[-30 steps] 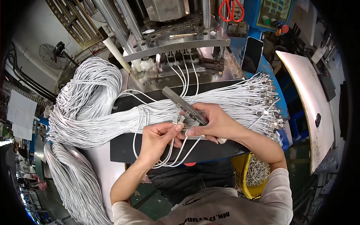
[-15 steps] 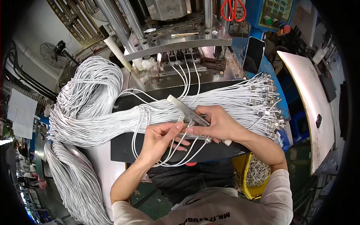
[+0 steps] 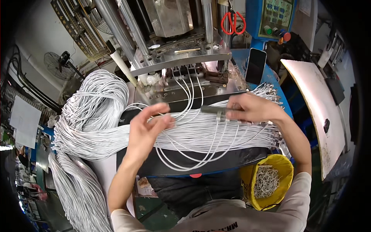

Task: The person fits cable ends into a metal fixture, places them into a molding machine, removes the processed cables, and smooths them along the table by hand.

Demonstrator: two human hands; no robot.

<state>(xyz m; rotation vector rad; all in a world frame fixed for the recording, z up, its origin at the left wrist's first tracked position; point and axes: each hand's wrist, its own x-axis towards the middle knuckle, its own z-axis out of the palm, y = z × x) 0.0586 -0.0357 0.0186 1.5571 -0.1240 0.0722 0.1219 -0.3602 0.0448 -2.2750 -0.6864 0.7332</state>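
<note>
My right hand [image 3: 251, 108] is closed round a narrow grey metal bar [image 3: 210, 110], held over the right part of a thick bundle of white cables [image 3: 193, 133]. White plug ends [image 3: 219, 116] sit along the bar, and their cables hang in a loop [image 3: 185, 169] past the black table edge. Motion blurs the bar and the fingers, so the plugs under my hand are hard to make out. To the left, above the same bundle, my left hand [image 3: 145, 127] is raised with thumb and fingers apart; nothing shows between them.
Ahead stands a steel press [image 3: 181, 63] with several white cables entering its mould. A phone [image 3: 256, 65], red-handled scissors [image 3: 233, 23] and a control box [image 3: 275, 21] are at the right. Coiled cables [image 3: 96, 92] lie left; a yellow bin [image 3: 284, 170] holds small white pieces.
My left hand has let go of the plug and moved up and left. My right hand has carried the bar with the plugs rightward and away from me, turning it more level.
</note>
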